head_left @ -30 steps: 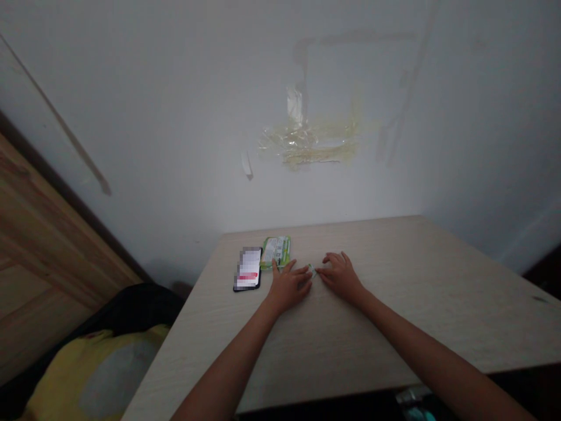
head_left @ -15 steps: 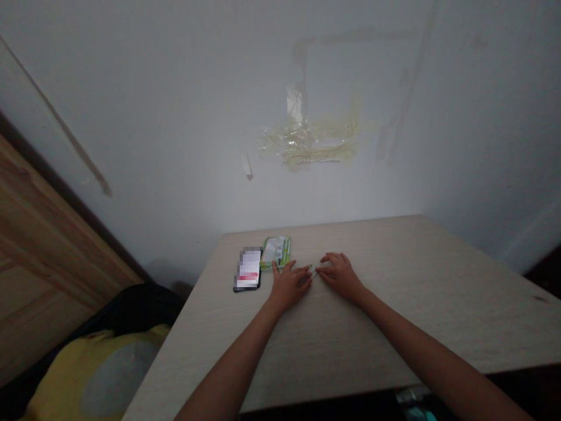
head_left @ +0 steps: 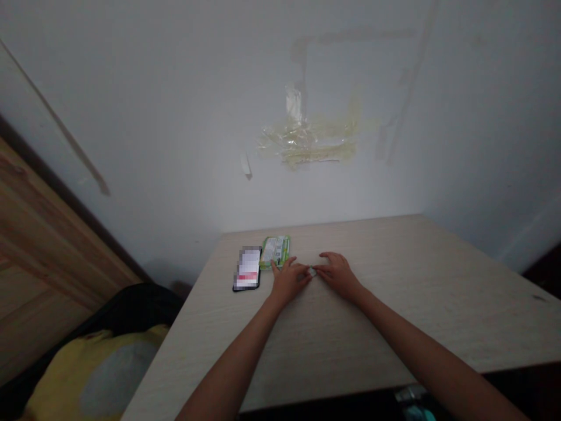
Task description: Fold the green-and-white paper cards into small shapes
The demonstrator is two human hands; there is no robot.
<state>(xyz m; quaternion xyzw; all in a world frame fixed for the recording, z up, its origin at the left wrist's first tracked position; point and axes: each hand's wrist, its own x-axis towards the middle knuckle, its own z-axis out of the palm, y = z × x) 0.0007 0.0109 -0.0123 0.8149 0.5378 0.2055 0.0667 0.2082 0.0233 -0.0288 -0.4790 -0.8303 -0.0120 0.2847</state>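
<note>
Both my hands rest on a pale wooden table (head_left: 416, 292), fingertips meeting in the middle. My left hand (head_left: 288, 281) and my right hand (head_left: 336, 275) pinch a tiny pale object (head_left: 312, 271) between them; it is too small to name. A green and white packet (head_left: 275, 251) lies flat just beyond my left thumb. A black phone (head_left: 248, 269) with a lit screen lies to the left of the packet.
A white wall with old tape marks (head_left: 307, 143) rises right behind the table. A wooden panel (head_left: 39, 245) stands at the left. Below it lies a yellow and black thing (head_left: 96, 368). The table's near edge runs across the bottom.
My fingers have curled in slightly and drawn closer together around the small object. Arms, phone and packet have stayed where they were.
</note>
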